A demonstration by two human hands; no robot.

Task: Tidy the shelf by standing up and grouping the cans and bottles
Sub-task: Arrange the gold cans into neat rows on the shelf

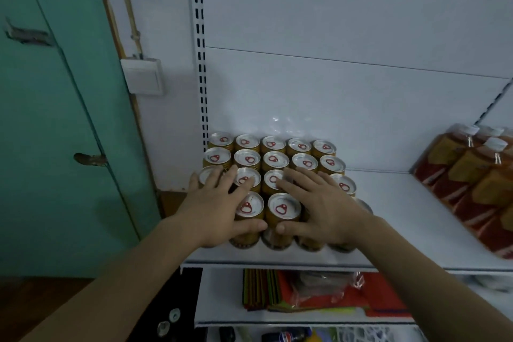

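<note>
Your two hands lie over the block of cans point(273, 159) that stands upright in tidy rows at the centre of the frame, on the left end of the white shelf point(394, 203), packed rim to rim against the back panel. Your left hand point(219, 207) rests flat and spread across the tops of the left columns, thumb curled round the front of one can in the nearest row; your right hand point(319, 203) mirrors it over the right columns, thumb hooked against the neighbouring front can. Neither hand is closed on anything: both are open, palms down, pressing rather than gripping, and the two thumbs nearly meet at the front. These cans look sealed, so judge them heavy for their size, rigid in the wall, with smooth painted sides that may slip under a light pinch; the pull tabs are no place to hold. To shift one, wrap the body low down with fingers and thumb; to close up the group, push on the sides of the outer cans so the block slides as one without tipping. At the right edge of the frame the bottles point(472, 172) lean in a slanting stack, well apart from the cans, and appear to need standing up
</note>
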